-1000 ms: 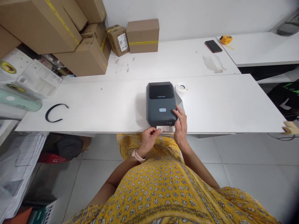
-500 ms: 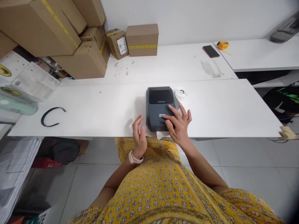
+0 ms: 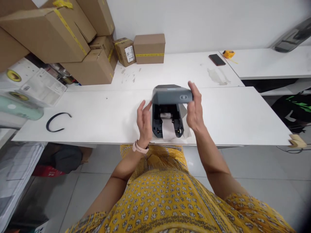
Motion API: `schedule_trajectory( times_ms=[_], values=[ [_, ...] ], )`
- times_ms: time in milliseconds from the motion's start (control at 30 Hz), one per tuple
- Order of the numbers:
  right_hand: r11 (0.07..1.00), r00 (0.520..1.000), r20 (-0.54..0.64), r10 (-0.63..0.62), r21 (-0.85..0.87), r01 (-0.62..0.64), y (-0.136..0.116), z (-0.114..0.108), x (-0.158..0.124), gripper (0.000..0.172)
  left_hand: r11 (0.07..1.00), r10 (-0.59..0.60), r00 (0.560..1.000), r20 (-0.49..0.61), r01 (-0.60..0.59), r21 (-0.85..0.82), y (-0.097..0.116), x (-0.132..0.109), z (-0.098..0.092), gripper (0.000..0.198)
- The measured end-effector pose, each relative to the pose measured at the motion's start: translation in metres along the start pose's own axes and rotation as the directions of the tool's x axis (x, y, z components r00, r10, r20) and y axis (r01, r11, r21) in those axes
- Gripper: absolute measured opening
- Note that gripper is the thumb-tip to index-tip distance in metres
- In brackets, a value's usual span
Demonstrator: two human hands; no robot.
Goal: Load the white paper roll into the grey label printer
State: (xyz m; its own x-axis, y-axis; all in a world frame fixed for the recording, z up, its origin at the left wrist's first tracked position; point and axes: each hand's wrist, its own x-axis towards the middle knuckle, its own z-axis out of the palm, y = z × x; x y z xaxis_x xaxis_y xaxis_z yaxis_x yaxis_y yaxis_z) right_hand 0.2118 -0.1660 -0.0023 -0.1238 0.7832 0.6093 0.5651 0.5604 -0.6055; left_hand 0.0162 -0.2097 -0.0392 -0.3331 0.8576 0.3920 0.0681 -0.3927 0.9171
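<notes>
A dark grey label printer [image 3: 157,127] stands at the front edge of the white table [image 3: 230,116]. Its lid [image 3: 171,95] is raised, and white label paper [image 3: 168,128] shows inside and hangs over the front. My right hand [image 3: 195,108] grips the lid's right end, thumb and fingers closed on it. Beside the printer's left side is my left hand [image 3: 143,121], fingers stretched and slightly apart, touching or nearly touching the casing. A watch sits on that wrist.
Cardboard boxes [image 3: 73,42] are stacked at the back left, two small ones [image 3: 149,48] by the wall. A black curved strap [image 3: 57,120] lies at the left. A phone [image 3: 216,59] and a yellow tape measure [image 3: 228,53] lie at the back right.
My right hand went from the printer's front to its top button, then lifted the lid open. My left hand let go of the label at the front and moved to the printer's left side.
</notes>
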Motion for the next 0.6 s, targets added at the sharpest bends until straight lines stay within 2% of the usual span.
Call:
schedule_trajectory(
  times_ms=[67, 200, 300, 367, 433, 467, 567, 600],
  values=[
    [1.0, 1.0, -0.02, -0.02, 0.005, 0.02, 0.001, -0.001, 0.039, 0.075, 0.997, -0.023, 0.999, 0.029, 0.021, 0.079, -0.013, 0.015, 0.004, 0.049],
    [0.997, 0.993, -0.086, 0.075, 0.013, -0.074, 0.015, 0.009, 0.107, 0.079, 0.937, -0.174, 0.979, 0.104, 0.133, 0.323, -0.037, 0.027, 0.007, 0.047],
    [0.993, 0.993, -0.049, 0.111, 0.053, -0.108, 0.038, 0.022, 0.15, 0.084, 0.902, -0.223, 0.964, 0.144, 0.148, 0.406, -0.043, 0.026, 0.008, 0.055],
    [0.988, 0.993, -0.012, 0.115, 0.102, -0.113, 0.052, 0.029, 0.168, 0.085, 0.887, -0.246, 0.958, 0.147, 0.162, 0.432, -0.041, 0.024, 0.009, 0.06],
    [0.987, 0.994, -0.033, 0.105, 0.129, -0.1, 0.055, 0.031, 0.171, 0.082, 0.875, -0.28, 0.95, 0.138, 0.193, 0.444, -0.039, 0.023, 0.009, 0.063],
    [0.989, 0.992, -0.088, 0.091, 0.124, -0.08, 0.051, 0.029, 0.165, 0.078, 0.87, -0.296, 0.946, 0.133, 0.209, 0.447, -0.038, 0.023, 0.009, 0.064],
    [0.999, 0.938, -0.346, 0.005, 0.04, 0.009, 0.031, 0.019, 0.123, 0.058, 0.864, -0.312, 0.942, 0.123, 0.228, 0.449, -0.037, 0.023, 0.009, 0.064],
    [0.999, 0.925, -0.378, -0.035, 0.004, 0.039, 0.024, 0.016, 0.105, 0.053, 0.865, -0.311, 0.943, 0.12, 0.228, 0.447, -0.037, 0.023, 0.009, 0.064]
  ],
)
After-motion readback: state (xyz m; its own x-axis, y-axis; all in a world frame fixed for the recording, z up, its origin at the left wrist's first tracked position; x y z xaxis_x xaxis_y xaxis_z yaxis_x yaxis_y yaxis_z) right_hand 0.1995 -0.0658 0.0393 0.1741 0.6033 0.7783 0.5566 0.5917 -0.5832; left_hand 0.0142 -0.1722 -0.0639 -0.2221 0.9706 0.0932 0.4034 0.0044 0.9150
